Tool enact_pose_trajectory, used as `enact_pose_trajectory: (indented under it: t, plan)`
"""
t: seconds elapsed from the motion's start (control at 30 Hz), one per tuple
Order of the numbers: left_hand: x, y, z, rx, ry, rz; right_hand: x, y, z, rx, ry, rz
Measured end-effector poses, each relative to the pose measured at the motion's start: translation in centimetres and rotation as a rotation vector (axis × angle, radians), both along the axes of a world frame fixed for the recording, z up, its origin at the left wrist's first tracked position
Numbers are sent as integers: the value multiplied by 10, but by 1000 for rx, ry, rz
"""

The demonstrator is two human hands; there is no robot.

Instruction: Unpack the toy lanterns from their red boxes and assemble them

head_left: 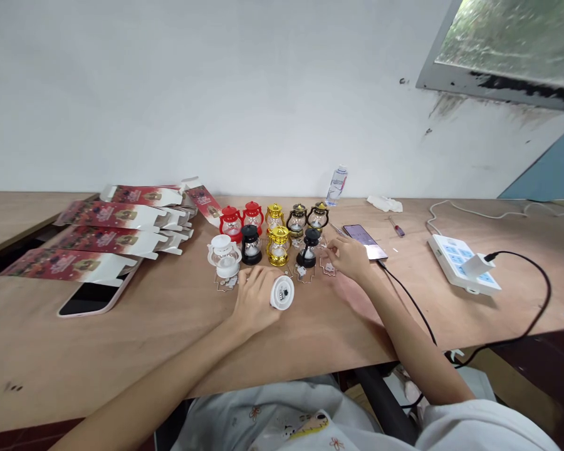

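My left hand (256, 299) is closed round a small white lantern (282, 292) lying on its side, its round base facing me. My right hand (349, 257) reaches forward with fingers pinched at a small clear tag (329, 268) on the wooden table (169, 326), beside a black lantern (307, 248). Just beyond stand several toy lanterns: a white one (224, 254), another black one (250, 244), red ones (230, 223), gold ones (278, 245) and dark bronze ones (296, 219).
Flattened red-and-white boxes (98, 241) lie stacked at the left over a phone (94, 297). Another phone (364, 241) with a black cable lies behind my right hand. A white power strip (463, 263), a screwdriver (397, 227), a bottle (337, 185) and a cloth (384, 203) sit farther right.
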State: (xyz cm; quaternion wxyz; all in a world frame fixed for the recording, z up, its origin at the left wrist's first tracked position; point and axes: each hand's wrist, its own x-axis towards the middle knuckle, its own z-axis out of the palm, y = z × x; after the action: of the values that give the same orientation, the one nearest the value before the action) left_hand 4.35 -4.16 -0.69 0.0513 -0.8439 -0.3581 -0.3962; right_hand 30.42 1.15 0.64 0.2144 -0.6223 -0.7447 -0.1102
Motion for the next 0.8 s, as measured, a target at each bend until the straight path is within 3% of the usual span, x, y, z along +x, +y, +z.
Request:
enact_pose_trajectory:
  t: [0.13, 0.23, 0.33, 0.43, 0.8]
  plan:
    - [0, -1, 0, -2, 4, -2, -21, -16, 0, 487, 231, 190]
    - [1, -1, 0, 0, 26, 2, -44, -34, 2, 625, 339, 460]
    - [1, 0, -1, 30, 28, 15, -65, -50, 2, 486, 376, 725]
    - [2, 0, -2, 60, 25, 17, -79, -59, 1, 349, 364, 845]
    - [0, 2, -5, 50, 90, 35, -83, -61, -1, 155, 348, 819]
